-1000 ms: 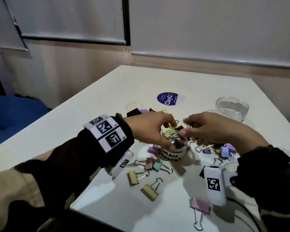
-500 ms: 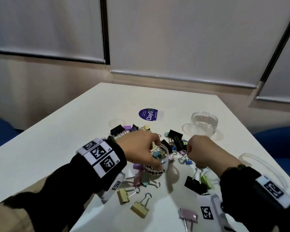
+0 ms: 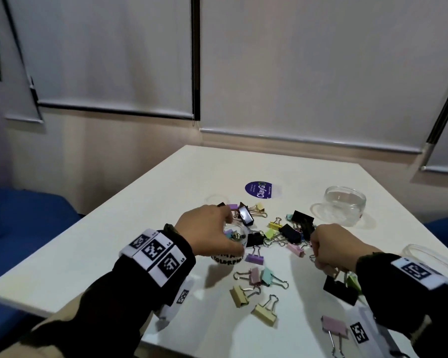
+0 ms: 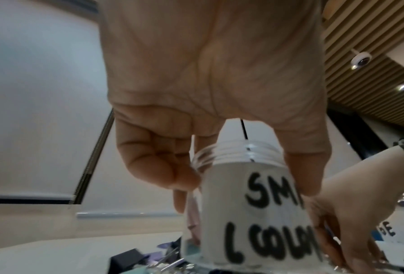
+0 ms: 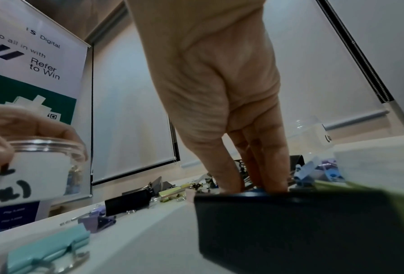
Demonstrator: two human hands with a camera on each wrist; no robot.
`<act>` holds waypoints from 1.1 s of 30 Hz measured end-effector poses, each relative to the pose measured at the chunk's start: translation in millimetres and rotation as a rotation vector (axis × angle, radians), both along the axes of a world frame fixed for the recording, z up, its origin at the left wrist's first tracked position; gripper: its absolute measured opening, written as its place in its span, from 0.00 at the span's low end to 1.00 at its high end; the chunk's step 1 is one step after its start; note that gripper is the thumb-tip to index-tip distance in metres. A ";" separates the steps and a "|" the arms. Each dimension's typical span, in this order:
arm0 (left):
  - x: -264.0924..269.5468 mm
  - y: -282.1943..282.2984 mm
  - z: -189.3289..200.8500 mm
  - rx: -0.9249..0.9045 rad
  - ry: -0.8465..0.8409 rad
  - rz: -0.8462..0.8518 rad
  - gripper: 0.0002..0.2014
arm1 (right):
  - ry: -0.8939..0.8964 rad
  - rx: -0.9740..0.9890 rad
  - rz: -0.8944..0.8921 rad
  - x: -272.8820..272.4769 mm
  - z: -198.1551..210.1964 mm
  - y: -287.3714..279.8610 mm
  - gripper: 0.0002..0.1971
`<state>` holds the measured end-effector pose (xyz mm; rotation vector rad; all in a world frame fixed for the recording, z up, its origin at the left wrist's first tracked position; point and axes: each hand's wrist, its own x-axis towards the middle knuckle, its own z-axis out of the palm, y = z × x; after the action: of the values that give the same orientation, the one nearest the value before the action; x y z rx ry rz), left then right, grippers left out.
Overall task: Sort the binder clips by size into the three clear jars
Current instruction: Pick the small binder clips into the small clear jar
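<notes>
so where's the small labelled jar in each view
Head: labelled jar left of centre, under the left hand.
Left wrist: lower centre, fingers gripping its neck.
Right wrist: far left edge.
Shared landmark: the left hand holding it.

- Small labelled jar (image 3: pixel 230 250): upright, holds a few clips.
- Empty clear jar (image 3: pixel 344 208): upright, far right.
- Binder clips (image 3: pixel 286 235): mixed colours, scattered between the jars.

You are sitting at a white tabletop (image 3: pixel 166 192) while pale roller blinds (image 3: pixel 109 55) are hanging fully lowered behind it, blue chairs (image 3: pixel 23 218) are flanking it and a slatted ceiling (image 4: pixel 365 61) is showing overhead.
</notes>
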<state>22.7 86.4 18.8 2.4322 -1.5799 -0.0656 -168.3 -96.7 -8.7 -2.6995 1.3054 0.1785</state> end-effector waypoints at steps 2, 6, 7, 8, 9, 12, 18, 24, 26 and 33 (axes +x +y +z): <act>2.4 6.4 -2.3 0.009 -0.001 0.052 0.31 | 0.003 -0.001 -0.010 -1.5 -0.2 -0.6 0.10; 4.8 14.6 -14.7 0.074 0.021 0.081 0.34 | -0.094 -0.076 0.007 -5.2 5.6 -8.7 0.13; 4.5 15.5 -18.0 0.095 0.026 0.079 0.35 | -0.132 -0.085 -0.008 -6.9 9.5 -10.5 0.12; 3.6 16.1 -20.4 0.112 0.027 0.076 0.36 | -0.146 -0.085 -0.017 -8.1 12.8 -12.3 0.12; 2.4 16.1 -22.0 0.120 0.022 0.072 0.37 | -0.140 -0.063 -0.026 -8.5 16.0 -12.5 0.12; -2.1 16.5 -24.0 0.143 0.025 0.046 0.38 | -0.041 -0.011 -0.055 -6.7 17.1 -5.0 0.04; -0.5 19.5 -26.9 0.121 0.165 -0.004 0.36 | 0.098 -0.005 -0.034 2.7 6.0 -1.1 0.14; 0.8 14.3 -29.2 0.093 0.255 0.024 0.32 | 0.013 -0.087 0.002 5.5 4.1 1.9 0.08; 1.3 13.0 -29.6 0.092 0.286 0.032 0.32 | -0.008 -0.089 0.028 6.0 9.8 0.1 0.06; -1.1 13.4 -32.9 0.084 0.329 0.046 0.33 | 0.069 0.053 -0.026 -5.7 18.6 -4.2 0.12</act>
<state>21.6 99.8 -14.0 2.3664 -1.3988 -0.5051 -173.9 -100.9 9.9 -2.6532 1.3339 0.3021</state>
